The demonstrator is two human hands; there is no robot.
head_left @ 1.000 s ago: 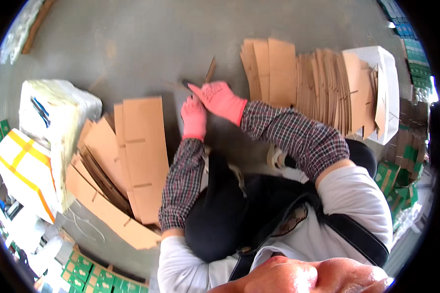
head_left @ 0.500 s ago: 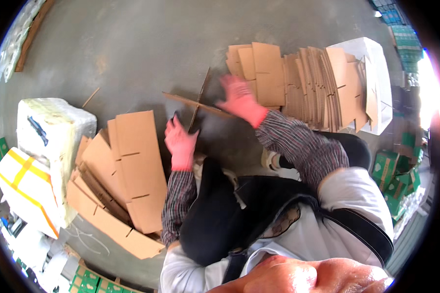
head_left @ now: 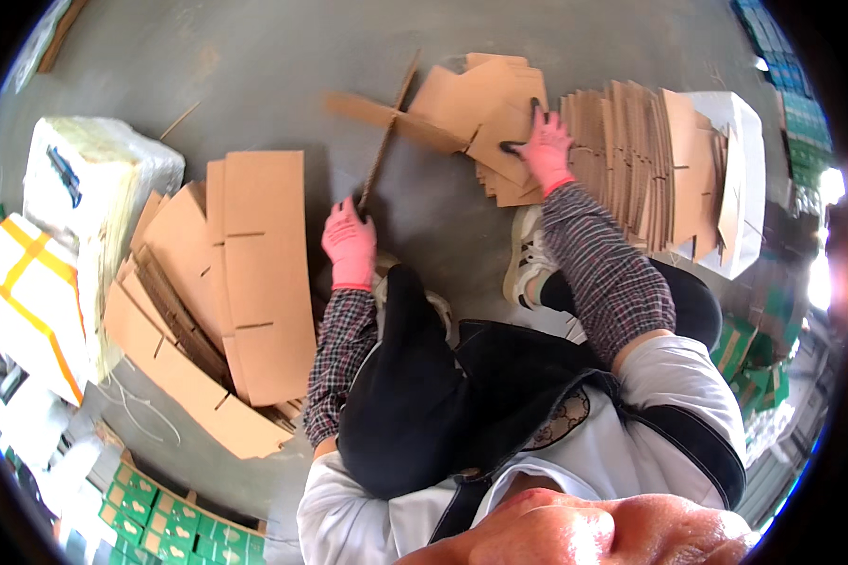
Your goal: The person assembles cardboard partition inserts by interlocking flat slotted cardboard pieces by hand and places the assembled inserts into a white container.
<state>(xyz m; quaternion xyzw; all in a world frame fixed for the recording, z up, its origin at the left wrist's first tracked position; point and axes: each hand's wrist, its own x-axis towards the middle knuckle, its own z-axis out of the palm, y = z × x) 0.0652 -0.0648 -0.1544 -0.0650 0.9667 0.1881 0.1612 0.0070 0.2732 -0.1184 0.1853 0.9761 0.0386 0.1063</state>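
Two slotted cardboard pieces cross on edge as a cardboard divider (head_left: 383, 151) over the floor. My left hand (head_left: 349, 247), in a pink glove with dark fingertips, is closed on the divider's near end. One arm of the divider reaches right, against the loose cardboard sheets (head_left: 485, 89). My right hand (head_left: 548, 153), gloved alike, rests at the right side of these sheets with thumb and forefinger spread apart. Beside it stands a long row of upright cardboard sheets (head_left: 622, 160). On my left lies a fanned stack of slotted cardboard sheets (head_left: 269, 226).
A white wrapped block (head_left: 104, 155) with a dark tool (head_left: 64, 175) on it stands at the left, beside a white box with yellow tape (head_left: 33, 292). A white foam box (head_left: 746, 188) backs the right row. Green boxes (head_left: 170, 523) stand at the lower left.
My left hand has taken hold of the divider's near end. My right hand has moved right, from beside the divider onto the loose sheets, which now lie fanned. The view has shifted.
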